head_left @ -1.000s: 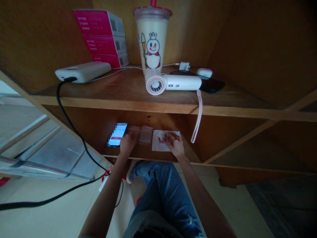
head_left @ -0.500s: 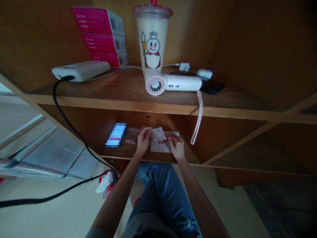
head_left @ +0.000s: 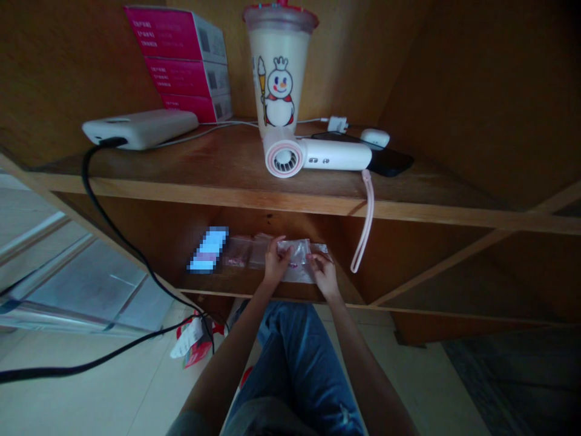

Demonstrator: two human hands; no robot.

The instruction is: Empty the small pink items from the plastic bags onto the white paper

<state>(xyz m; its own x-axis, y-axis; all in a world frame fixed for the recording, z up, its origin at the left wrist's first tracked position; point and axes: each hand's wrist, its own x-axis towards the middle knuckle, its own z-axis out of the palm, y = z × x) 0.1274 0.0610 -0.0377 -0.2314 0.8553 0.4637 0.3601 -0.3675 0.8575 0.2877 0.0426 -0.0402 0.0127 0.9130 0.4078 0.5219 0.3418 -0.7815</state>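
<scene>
- A lit phone (head_left: 209, 249) is seen left of both hands
- A filled bag (head_left: 238, 248) is noted nearer the left hand (head_left: 276, 265)
- A clear pouch (head_left: 299, 247) is gripped by that hand, above a white sheet (head_left: 297, 277) and pinkish pieces (head_left: 294, 265)
- The pouch's right edge is approached by bent right hand (head_left: 323, 271) fingers; their grip cannot be told
</scene>
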